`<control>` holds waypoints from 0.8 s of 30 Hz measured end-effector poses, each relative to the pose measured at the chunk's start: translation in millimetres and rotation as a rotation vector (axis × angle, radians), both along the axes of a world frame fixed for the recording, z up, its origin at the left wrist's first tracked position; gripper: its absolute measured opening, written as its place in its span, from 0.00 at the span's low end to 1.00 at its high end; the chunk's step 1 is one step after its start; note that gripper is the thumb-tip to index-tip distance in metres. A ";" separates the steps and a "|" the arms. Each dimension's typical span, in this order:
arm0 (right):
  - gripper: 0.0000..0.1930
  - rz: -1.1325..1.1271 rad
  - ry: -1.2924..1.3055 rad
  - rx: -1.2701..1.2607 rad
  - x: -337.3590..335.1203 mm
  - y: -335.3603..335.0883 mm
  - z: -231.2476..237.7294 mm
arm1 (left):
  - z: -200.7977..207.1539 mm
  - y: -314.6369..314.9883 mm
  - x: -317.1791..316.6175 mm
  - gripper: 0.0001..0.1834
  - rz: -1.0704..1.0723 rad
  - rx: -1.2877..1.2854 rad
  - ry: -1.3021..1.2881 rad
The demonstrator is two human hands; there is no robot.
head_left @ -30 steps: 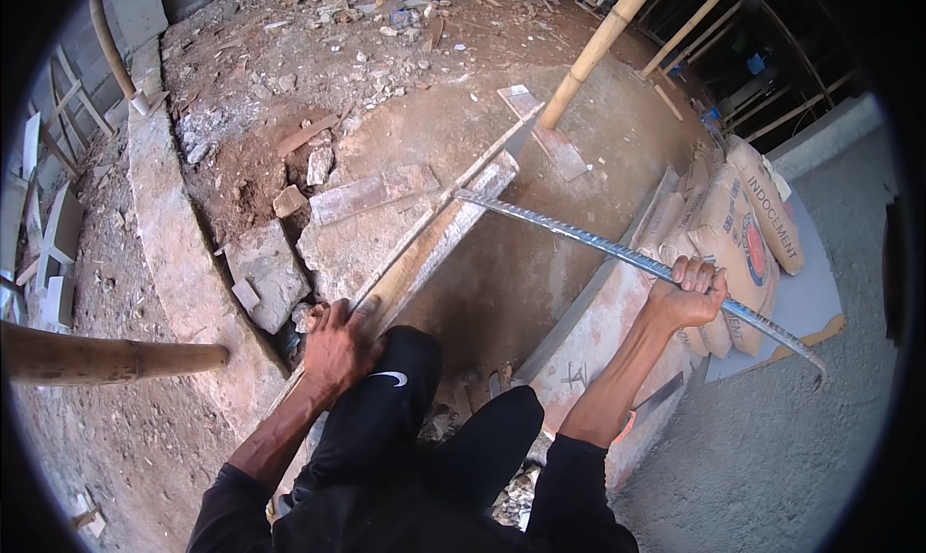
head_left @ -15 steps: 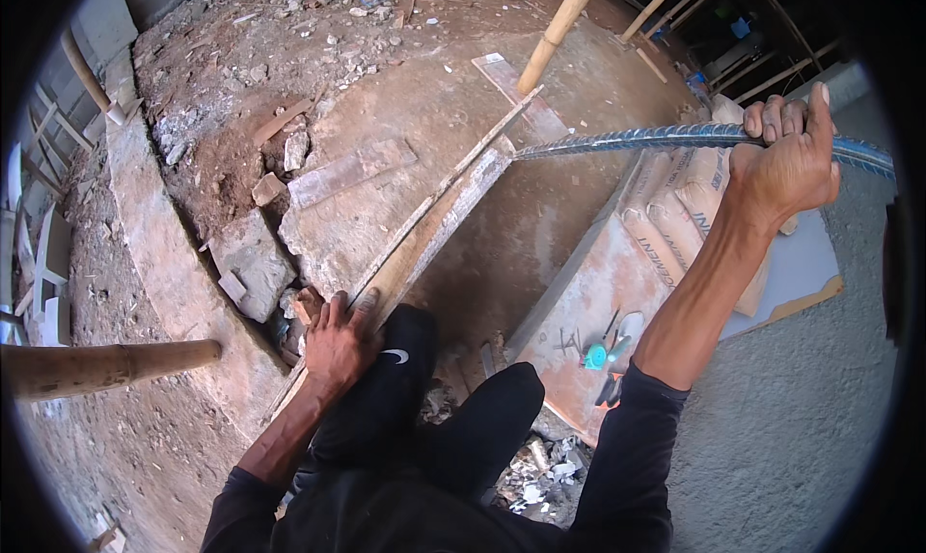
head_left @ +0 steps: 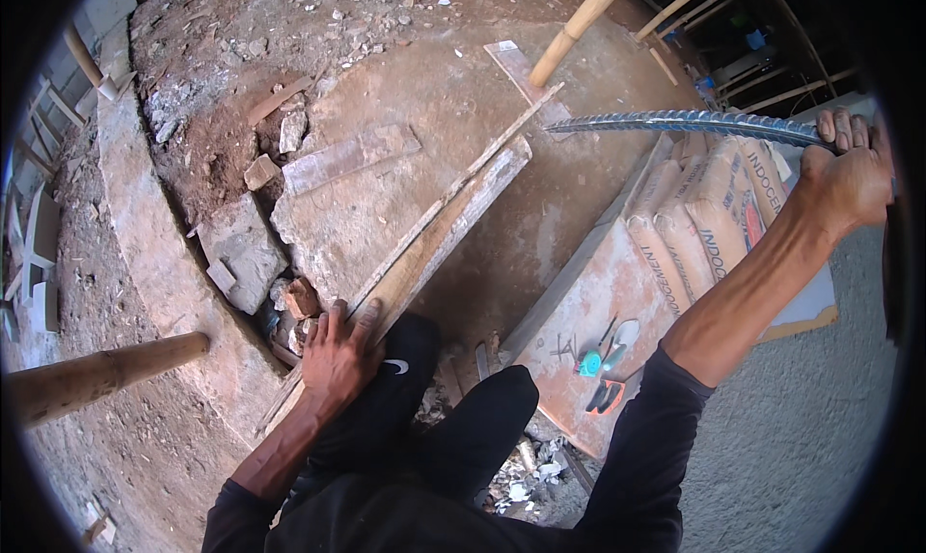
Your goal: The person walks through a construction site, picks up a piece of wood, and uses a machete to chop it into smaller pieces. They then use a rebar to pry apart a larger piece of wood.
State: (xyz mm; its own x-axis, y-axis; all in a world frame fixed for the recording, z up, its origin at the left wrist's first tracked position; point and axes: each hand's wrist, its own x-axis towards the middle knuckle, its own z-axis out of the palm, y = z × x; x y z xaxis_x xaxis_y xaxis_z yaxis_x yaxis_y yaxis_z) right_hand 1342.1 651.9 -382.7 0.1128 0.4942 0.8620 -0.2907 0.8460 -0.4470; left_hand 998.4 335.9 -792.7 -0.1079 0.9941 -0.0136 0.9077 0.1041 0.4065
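Note:
My left hand (head_left: 340, 360) grips the near part of a long, worn wooden plank (head_left: 434, 235), its thumb on the face and fingers over the edge. A thin wooden strip (head_left: 473, 165) runs along the plank's left side. The plank slants away from beside my knee. My right hand (head_left: 851, 167), raised at the right, is closed around a bluish ribbed steel bar (head_left: 675, 121), probably rebar. From my fist the bar reaches left, and its tip is near the plank's far end; whether they touch I cannot tell. Part of the fist is lost at the dark picture rim.
Cement bags (head_left: 694, 230) are stacked at the right. On a slab beside them lie a turquoise tape measure (head_left: 590, 364) and an orange-and-black tool (head_left: 606, 397). Bamboo poles (head_left: 584, 27) stand ahead and at the left (head_left: 106, 374). Broken concrete (head_left: 246, 254) lies left of the plank.
My right hand has moved to the right with the steel bar, so the bar's tip is slightly farther right too. My left hand keeps its hold on the plank. The view has shifted slightly.

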 end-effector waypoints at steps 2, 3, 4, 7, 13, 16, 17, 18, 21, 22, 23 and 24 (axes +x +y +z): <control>0.10 -0.166 0.046 -0.057 -34.2 -2.2 -30.9 | 0.4 2.7 -1.6 0.38 -0.006 0.000 -0.001; 0.09 -0.474 0.132 -0.127 -78.9 -11.4 -57.2 | 2.3 3.3 -1.7 0.38 -0.007 0.001 -0.016; 0.08 -0.387 0.144 -0.140 -80.3 0.4 -82.3 | 3.4 6.4 1.2 0.39 -0.026 0.012 -0.045; 0.08 0.061 0.135 -0.147 -79.7 31.7 -112.7 | -2.5 -4.9 0.5 0.39 0.000 0.030 0.038; 0.16 -0.097 -0.167 -0.197 -100.9 44.6 -94.8 | -0.2 2.5 9.6 0.38 0.006 0.042 0.028; 0.14 0.243 -0.041 -0.211 -70.9 71.2 -96.2 | 1.6 4.4 3.8 0.36 0.005 0.082 -0.032; 0.14 0.276 0.020 -0.220 -69.6 68.2 -102.1 | 2.9 5.7 0.1 0.36 0.011 0.089 -0.018; 0.14 0.310 0.082 -0.229 -67.6 63.9 -108.1 | 4.5 7.8 -3.9 0.36 0.016 0.095 -0.004; 0.17 -0.098 0.102 -0.209 -45.2 39.7 -124.6 | 3.2 13.4 -17.2 0.37 0.043 0.068 -0.031; 0.19 -0.115 0.145 -0.207 -27.5 36.5 -134.2 | 2.8 15.0 -19.9 0.37 0.042 0.054 -0.028; 0.21 -0.131 0.184 -0.205 -10.3 34.9 -146.7 | 1.3 16.3 -22.9 0.37 0.044 0.040 -0.030; 0.22 -0.205 0.245 -0.220 -1.6 31.9 -160.1 | 0.5 17.3 -26.5 0.37 0.062 0.012 -0.053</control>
